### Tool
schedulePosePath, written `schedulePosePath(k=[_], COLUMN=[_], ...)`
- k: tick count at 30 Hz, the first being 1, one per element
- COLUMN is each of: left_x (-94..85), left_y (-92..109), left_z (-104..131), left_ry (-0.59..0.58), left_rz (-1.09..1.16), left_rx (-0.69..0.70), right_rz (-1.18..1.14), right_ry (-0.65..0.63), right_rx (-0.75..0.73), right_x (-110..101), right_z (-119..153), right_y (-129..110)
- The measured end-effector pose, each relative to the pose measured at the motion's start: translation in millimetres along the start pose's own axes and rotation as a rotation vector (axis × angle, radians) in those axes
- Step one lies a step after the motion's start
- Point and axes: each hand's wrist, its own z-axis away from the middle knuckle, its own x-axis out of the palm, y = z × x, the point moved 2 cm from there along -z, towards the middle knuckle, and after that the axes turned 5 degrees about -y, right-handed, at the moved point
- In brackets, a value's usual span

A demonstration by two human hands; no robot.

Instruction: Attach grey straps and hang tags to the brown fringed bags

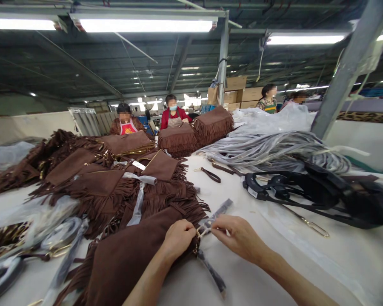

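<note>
A brown fringed suede-like bag [130,246] lies on the white table in front of me. At its right end, my left hand [180,236] is closed on the edge beside some gold hardware [197,242]. My right hand [238,236] pinches near the clasp of a plastic-wrapped strap [223,207], just right of that hardware. Its fingertips partly cover what they grip. A second dark strap piece in clear wrap [212,272] trails toward me from the hardware. More brown fringed bags [98,182] are heaped beyond my left hand.
Grey plastic-wrapped straps [274,148] are piled at the back right. A black strapped device [319,195] and a gold-clasp strap [309,223] lie on the right. A small brown wrist strap [211,174] sits mid-table. Wrapped straps [62,233] lie at left. Several people work beyond.
</note>
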Motion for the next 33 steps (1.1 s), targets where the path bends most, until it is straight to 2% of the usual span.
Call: schedulePosePath(k=[4, 7, 10, 14, 16, 28, 33], left_x=[0.5, 1.1, 1.8, 3.3, 4.4, 8.8, 5.8], left_y=[-4, -6, -5, -8, -10, -15, -12], left_z=[-2, -2, -1, -2, -3, -5, -4], left_ry=[-0.007, -0.008, -0.005, -0.011, -0.018, -0.007, -0.007], left_rz=[0.065, 0.118, 0.161, 0.24, 0.282, 0.421, 0.463], left_rx=[-0.034, -0.063, -0.057, -0.068, -0.084, -0.148, -0.145], right_rz=[-0.279, -0.391, -0.463, -0.764, -0.837, -0.734, -0.755], right_ry=[-0.025, -0.035, -0.009, 0.012, 0.02, 0.034, 0.011], right_rx=[0.125, 0.167, 0.2, 0.249, 0.281, 0.33, 0.323], right_x=[10, 21, 29, 36, 38, 41, 41], right_z=[19, 23, 18, 7, 2, -3, -9], right_y=[0, 0, -2, -4, -4, 6, 2])
